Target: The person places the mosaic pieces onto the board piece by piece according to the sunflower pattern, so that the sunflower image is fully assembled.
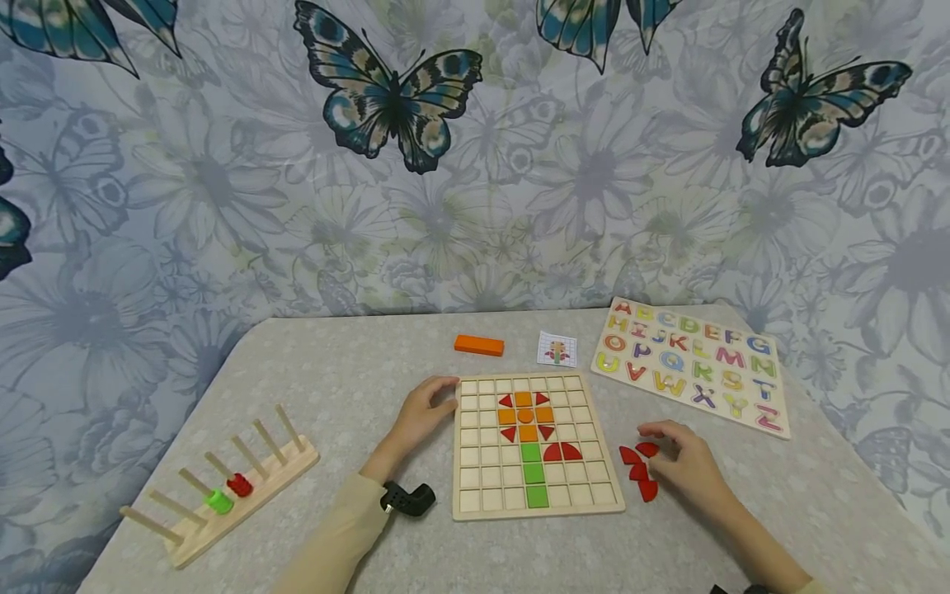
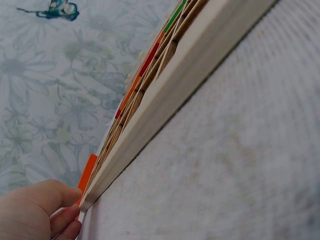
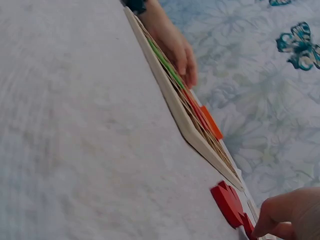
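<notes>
A square wooden grid board point(image 1: 490, 518) lies flat, holding orange squares, red triangles, a column of green squares point(image 1: 533, 473) and two red quarter-round pieces point(image 1: 562, 452). My left hand point(image 1: 417, 419) rests at the board's far left corner, its fingertips touching the edge; the left wrist view shows these fingers point(image 2: 59, 192) at the corner. Right of the board lie several loose red pieces point(image 1: 648, 491). Over them is my right hand point(image 1: 686, 464), thumb and index finger apart around one red piece point(image 1: 647, 450). In the right wrist view a fingertip reaches the red pieces point(image 3: 227, 205).
An orange block point(image 1: 478, 346) and a small pattern card point(image 1: 557, 350) lie beyond the board. The alphabet puzzle board point(image 1: 603, 363) sits at the back right. At left stands a wooden peg rack point(image 1: 245, 503) with green and red beads. A patterned wall covering point(image 1: 519, 214) rises behind the table.
</notes>
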`<state>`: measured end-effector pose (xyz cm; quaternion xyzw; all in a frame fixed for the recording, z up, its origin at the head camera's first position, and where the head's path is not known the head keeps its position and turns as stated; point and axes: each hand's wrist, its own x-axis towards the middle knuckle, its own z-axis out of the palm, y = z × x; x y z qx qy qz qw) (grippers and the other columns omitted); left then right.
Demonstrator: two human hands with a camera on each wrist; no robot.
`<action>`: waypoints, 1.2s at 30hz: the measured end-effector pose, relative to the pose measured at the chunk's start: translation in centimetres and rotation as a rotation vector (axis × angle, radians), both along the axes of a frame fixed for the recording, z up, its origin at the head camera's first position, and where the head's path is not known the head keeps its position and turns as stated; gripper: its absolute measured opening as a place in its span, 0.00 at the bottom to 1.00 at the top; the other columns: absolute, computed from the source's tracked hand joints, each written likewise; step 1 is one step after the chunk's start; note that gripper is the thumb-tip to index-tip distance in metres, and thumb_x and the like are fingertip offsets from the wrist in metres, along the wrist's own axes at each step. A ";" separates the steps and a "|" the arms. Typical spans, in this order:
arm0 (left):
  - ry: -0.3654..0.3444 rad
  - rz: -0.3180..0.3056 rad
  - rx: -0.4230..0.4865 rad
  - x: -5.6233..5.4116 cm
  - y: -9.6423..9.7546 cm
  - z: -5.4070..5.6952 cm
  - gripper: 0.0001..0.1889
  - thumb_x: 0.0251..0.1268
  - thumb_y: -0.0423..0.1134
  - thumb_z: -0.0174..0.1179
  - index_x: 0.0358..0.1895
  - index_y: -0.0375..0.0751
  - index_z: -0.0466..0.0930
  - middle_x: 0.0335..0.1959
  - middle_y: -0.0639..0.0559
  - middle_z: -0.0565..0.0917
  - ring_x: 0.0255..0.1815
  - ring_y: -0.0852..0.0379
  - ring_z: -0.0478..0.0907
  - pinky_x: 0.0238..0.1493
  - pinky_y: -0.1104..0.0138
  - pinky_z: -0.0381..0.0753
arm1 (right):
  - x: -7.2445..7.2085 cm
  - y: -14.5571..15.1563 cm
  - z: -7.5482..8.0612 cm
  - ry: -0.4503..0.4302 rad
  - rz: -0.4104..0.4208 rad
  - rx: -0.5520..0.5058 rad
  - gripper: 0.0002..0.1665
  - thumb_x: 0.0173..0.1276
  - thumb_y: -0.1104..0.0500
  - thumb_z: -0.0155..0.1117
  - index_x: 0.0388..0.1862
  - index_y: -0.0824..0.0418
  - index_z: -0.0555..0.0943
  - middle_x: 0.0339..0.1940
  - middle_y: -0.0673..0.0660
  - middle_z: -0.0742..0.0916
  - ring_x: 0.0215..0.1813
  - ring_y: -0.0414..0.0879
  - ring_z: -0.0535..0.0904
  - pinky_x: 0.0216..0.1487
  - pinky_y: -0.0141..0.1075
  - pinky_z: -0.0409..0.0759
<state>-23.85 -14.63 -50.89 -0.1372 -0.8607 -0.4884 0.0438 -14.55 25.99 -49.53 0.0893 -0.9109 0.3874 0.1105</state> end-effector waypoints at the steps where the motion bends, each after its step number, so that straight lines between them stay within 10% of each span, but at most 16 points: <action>1: -0.001 0.001 -0.001 0.0 0.0 0.0 0.19 0.63 0.34 0.60 0.58 0.39 0.77 0.60 0.45 0.78 0.67 0.48 0.70 0.69 0.53 0.69 | 0.0 0.2 0.1 -0.024 -0.003 0.011 0.24 0.50 0.74 0.65 0.49 0.61 0.81 0.45 0.57 0.86 0.46 0.33 0.76 0.47 0.19 0.74; 20: -0.007 -0.007 -0.003 -0.1 -0.1 -0.1 0.20 0.64 0.35 0.60 0.59 0.40 0.76 0.61 0.46 0.77 0.67 0.48 0.70 0.69 0.53 0.68 | -0.2 0.2 -0.4 -0.028 0.069 -0.056 0.22 0.52 0.75 0.64 0.49 0.66 0.81 0.25 0.53 0.79 0.24 0.32 0.69 0.24 0.25 0.72; 36: -0.007 -0.015 -0.012 -0.2 -0.2 -0.1 0.20 0.65 0.35 0.59 0.60 0.40 0.75 0.61 0.46 0.77 0.67 0.47 0.70 0.67 0.52 0.70 | -0.5 0.5 -0.9 -0.024 0.178 -0.084 0.20 0.53 0.70 0.70 0.48 0.67 0.81 0.30 0.53 0.80 0.27 0.32 0.71 0.25 0.25 0.74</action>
